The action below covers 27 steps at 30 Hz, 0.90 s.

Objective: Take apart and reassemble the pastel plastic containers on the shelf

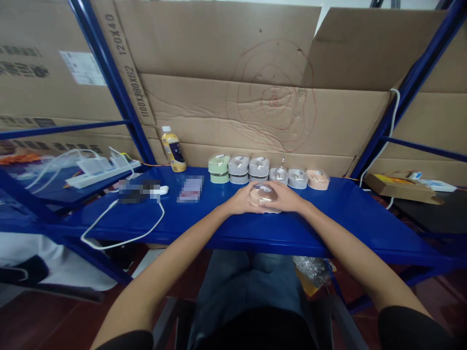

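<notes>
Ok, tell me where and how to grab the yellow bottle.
Probably around the middle of the yellow bottle, coming from the front with the left hand, once free of the pinkish case: the bottle stands upright, its body looks rounded, and the cardboard rises close behind.

Spreads wide and glossy as a blue table [359, 209]. Carries along the back, from left to right, an upright bottle [174, 150], a two-high green stack [219, 169], two grey stacks [239, 170], two single grey boxes [297, 180] and a peach box [318, 180]. Bears at the left a blurred pale thing [190, 189], a blurred dark thing [135, 193] with a small white piece [164, 190] beside it, and a white cable [162, 212] looping out past the front edge.
</notes>
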Available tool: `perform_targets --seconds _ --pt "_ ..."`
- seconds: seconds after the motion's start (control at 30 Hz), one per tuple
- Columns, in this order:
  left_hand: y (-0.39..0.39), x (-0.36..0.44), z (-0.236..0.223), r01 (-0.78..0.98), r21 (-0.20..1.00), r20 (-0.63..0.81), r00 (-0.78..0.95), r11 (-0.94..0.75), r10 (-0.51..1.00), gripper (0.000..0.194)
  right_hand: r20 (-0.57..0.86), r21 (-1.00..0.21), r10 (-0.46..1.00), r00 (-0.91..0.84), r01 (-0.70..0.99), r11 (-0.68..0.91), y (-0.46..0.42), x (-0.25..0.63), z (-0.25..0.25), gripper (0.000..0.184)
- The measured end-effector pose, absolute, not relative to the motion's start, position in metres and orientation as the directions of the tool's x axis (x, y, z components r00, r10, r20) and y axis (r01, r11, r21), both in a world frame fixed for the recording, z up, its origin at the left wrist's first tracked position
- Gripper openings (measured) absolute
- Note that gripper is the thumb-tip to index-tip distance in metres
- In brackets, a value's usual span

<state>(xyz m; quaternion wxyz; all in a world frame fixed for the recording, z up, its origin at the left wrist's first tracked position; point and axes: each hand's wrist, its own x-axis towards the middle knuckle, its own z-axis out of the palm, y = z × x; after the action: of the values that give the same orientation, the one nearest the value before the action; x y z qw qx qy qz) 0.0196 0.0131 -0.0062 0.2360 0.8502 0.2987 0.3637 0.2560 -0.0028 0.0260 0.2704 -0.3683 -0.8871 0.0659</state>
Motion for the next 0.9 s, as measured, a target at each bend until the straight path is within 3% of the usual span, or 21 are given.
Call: perform_targets --seconds 0.1,0.23,0.37,0.5,0.7,0.9 --pt "0.012 0.016 -0.005 0.396 0.563 0.473 0.566 -0.725 0.676 0.099 0.446 -0.396 0.729 -0.519 0.616 0.681 0.005 0.275 0.032 0.068" --pt "0.008 0.013 0.001 0.429 0.481 0.429 0.646 -0.765 0.632 0.056 0.448 -0.443 0.813 -0.373 0.697 0.564 0.015 0.302 0.041 0.063" --pt "0.005 0.014 0.004 0.388 0.483 0.46 0.65 -0.785 0.605 0.039 0.446 -0.46 0.85 -0.281 0.742 0.488 0.018 0.313 0.046 0.063" --pt "0.012 0.012 0.003 0.408 0.507 0.526 0.552 -0.759 0.647 0.04 0.451 -0.47 0.85 -0.272 0.738 0.485 0.018 0.312 0.047 0.063" --pt "0.025 0.002 0.003 0.528 0.554 0.633 0.234 -0.643 0.738 0.042 0.515 -0.508 0.827 -0.227 0.696 0.508 0.016 0.312 0.05 0.055" --pt "0.012 0.005 0.006 0.511 0.466 0.587 0.432 -0.722 0.685 0.039 0.542 -0.486 0.795 -0.271 0.672 0.559 0.014 0.31 0.049 0.056"
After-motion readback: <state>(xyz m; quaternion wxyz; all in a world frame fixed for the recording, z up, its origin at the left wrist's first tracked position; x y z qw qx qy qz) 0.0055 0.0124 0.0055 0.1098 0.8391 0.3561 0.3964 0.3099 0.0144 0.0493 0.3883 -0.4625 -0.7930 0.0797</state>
